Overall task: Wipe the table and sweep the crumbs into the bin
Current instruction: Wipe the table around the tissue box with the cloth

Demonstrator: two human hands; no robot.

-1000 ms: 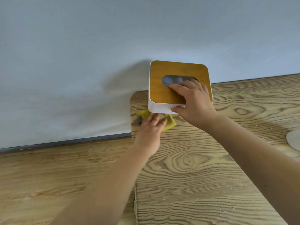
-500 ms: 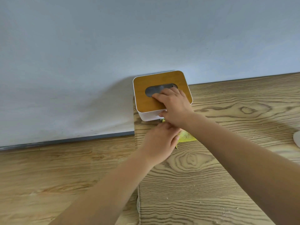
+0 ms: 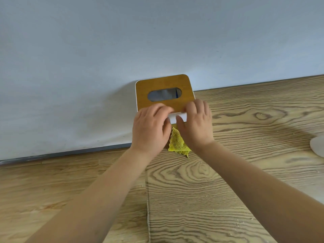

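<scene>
Both hands sit on the near edge of the tissue box (image 3: 164, 92) at the centre of the frame. The left hand (image 3: 151, 128) lies over the box's front left corner with its fingers bent onto the wooden lid; the right hand (image 3: 196, 123) curls its fingers over the lid's front right edge while the thumb presses the white front wall — so each hand grasps the box. The box stands at the back corner of the table (image 3: 228, 172), close against the pale wall (image 3: 122, 41), its oval slot facing up.

Just below the hands, between the two wrists, a yellow cloth (image 3: 178, 143) lies crumpled on the table; its upper part is hidden under the hands, and whether either hand touches it cannot be told. Small pale crumbs (image 3: 206, 196) are scattered over the wood grain — mostly lower right. At the right edge of the frame a white rounded object (image 3: 318, 145) is partly cut off. Lower left shows the wooden floor (image 3: 52, 190).
</scene>
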